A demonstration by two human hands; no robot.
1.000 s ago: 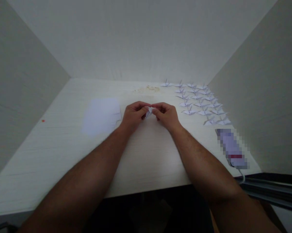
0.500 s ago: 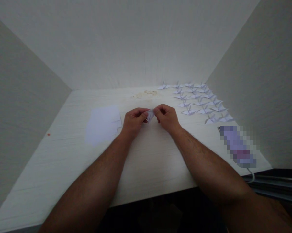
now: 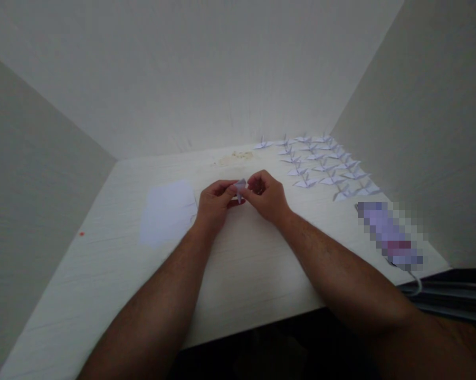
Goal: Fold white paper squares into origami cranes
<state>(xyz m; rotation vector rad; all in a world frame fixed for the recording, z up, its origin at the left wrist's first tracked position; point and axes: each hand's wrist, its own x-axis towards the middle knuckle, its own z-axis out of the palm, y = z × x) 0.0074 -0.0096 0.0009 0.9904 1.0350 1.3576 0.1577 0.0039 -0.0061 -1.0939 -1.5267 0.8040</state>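
Note:
A small folded piece of white paper (image 3: 240, 186) is held above the middle of the table, one pointed end facing down. My left hand (image 3: 217, 203) pinches it from the left between thumb and fingers. On the other side, my right hand (image 3: 267, 194) has its thumb against the paper's right edge, with the fingers curled behind. Part of the paper is hidden by the fingers. Left of my left hand lies a stack of white paper sheets (image 3: 167, 211).
Several folded paper cranes (image 3: 327, 164) stand in rows at the table's back right. A blurred-out phone-like object (image 3: 390, 232) with a cable lies near the right edge. Walls enclose the white table (image 3: 254, 274) at the back and sides. A small red spot (image 3: 82, 234) marks the left.
The folded paper has turned in my fingers. My right hand has shifted from pinching its upper right corner to pressing its thumb on the side. The view has tilted slightly.

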